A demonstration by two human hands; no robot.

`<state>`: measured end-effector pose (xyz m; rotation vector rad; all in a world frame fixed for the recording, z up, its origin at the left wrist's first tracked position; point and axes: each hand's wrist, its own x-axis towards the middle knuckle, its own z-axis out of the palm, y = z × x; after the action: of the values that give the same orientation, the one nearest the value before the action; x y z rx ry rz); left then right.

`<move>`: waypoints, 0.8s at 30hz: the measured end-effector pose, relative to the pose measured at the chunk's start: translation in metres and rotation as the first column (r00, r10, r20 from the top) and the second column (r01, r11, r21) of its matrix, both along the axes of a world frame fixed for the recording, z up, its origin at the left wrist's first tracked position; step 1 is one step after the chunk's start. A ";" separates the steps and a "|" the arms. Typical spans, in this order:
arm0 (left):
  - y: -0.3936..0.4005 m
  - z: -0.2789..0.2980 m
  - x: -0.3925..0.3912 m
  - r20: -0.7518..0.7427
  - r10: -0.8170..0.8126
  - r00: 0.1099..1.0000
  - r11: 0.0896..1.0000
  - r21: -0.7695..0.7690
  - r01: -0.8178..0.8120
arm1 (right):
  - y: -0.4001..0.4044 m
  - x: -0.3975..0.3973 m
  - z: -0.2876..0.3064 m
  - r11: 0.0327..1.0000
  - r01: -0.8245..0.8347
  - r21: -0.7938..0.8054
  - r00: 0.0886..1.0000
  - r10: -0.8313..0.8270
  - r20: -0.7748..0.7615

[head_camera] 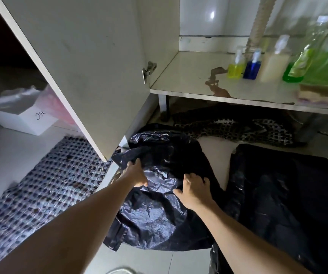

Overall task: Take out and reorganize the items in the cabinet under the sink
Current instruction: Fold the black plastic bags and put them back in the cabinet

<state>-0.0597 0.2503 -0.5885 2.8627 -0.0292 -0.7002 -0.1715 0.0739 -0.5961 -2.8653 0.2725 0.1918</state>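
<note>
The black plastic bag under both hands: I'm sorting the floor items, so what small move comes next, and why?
Probably gather the black plastic bag into a fold: the left hand and right hand both hold its crumpled top, and it sprawls loosely on the floor beside another black bag.

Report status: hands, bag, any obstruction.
Left hand and right hand both grip the crumpled black plastic bag on the floor. Open white cabinet door overhangs its left side.

Black bags (159, 194) are gleaming; bottles are showing yellow (236, 69), blue (252, 70), cream (273, 66), green (297, 68); the mat (46, 184) is showing blue checks.
</note>
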 end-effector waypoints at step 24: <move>-0.077 0.219 -0.042 0.651 0.261 0.712 0.660 -0.659 0.361 | -0.066 0.002 0.213 0.891 -0.010 0.455 0.994 -0.042 0.104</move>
<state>-0.1014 0.1729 -0.3700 2.0869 -0.4197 0.4188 -0.1697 0.0084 -0.3829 -2.3951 0.1971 0.0783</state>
